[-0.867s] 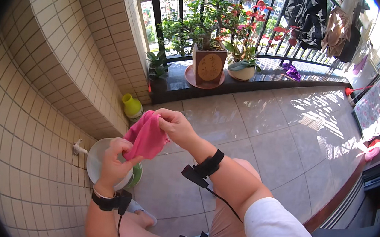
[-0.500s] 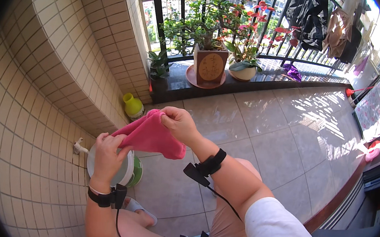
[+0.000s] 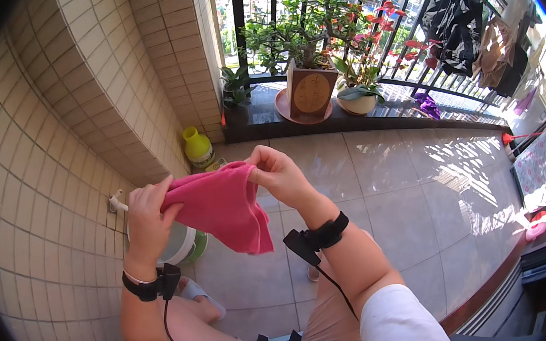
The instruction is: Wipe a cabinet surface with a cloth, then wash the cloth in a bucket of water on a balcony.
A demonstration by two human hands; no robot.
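Observation:
A folded pink cloth (image 3: 223, 205) is stretched between my two hands, its loose lower corner hanging down to the right. My left hand (image 3: 148, 216) pinches the cloth's left end between thumb and fingers. At the upper right edge, my right hand (image 3: 278, 173) grips it with thumb and bent fingers. Below the cloth, partly covered by it and by my left hand, stands a pale bucket (image 3: 179, 244). Something green (image 3: 197, 248) shows beside the bucket. Black straps with cables sit on both my wrists.
A white tap (image 3: 118, 202) juts from the tiled wall by the bucket. A yellow-green bottle (image 3: 198, 148) stands in the wall corner. Beyond, a black ledge (image 3: 257, 129) carries a bonsai in a square pot (image 3: 311, 93) and a flowering plant. Clothes (image 3: 454, 33) hang at the far right.
My hands have drawn the cloth wider: the right moved slightly right, the left slightly left. The cloth's free corner now hangs lower. The head view has shifted a little.

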